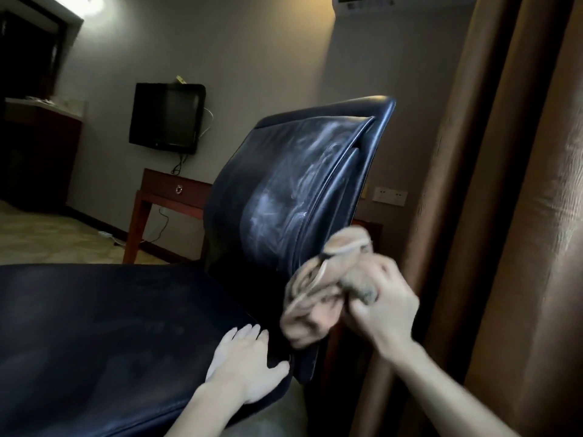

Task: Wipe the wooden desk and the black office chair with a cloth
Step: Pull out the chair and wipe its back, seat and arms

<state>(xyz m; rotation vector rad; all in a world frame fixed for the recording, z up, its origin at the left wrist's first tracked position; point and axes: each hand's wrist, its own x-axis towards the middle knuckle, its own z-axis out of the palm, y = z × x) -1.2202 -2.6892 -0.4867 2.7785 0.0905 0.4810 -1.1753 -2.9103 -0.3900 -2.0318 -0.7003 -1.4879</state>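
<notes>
A dark television (166, 116) hangs on the grey wall (252, 58) — brown curtains (520, 216) at right, a white socket plate (390, 196) just beside them.

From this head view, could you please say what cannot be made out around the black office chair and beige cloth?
All in the head view:
Beige crumpled cloth: motion-blurred; its contact with the black leather office chair is unclear.
Right hand: fingertips buried in the cloth.
Chair's base: hidden beneath the seat.
Reddish wooden desk: right end behind the chair's backrest.
</notes>
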